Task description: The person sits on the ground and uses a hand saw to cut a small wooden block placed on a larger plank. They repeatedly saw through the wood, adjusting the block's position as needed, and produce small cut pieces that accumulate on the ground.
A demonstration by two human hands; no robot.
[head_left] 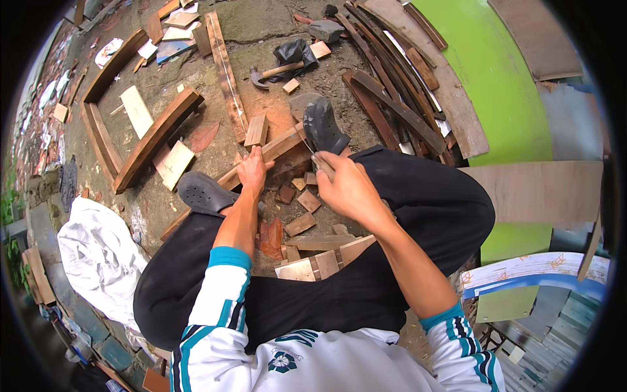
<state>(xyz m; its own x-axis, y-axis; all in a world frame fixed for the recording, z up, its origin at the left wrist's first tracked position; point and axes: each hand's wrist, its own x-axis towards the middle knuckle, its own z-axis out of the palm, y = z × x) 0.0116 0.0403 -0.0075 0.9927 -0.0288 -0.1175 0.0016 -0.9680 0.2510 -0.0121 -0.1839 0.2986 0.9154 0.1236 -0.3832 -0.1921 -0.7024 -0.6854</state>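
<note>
Wooden beam [285,143] beneath left hand [253,171]

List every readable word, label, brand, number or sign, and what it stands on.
Shirt: teal lettering on the chest, seen at a steep slant; not copied here.
Shirt: faint script by the flower emblem, too small to read.
White-and-blue board: orange marks, like lettering; not copied here.

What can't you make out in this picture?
Head view: grip end of the thin tool, covered by the right hand.
Head view: part of the long beam, under the left hand and left shoe.
Head view: anything the white cloth hides.
Head view: upper part of the shirt, cut off by the lower edge.
</note>
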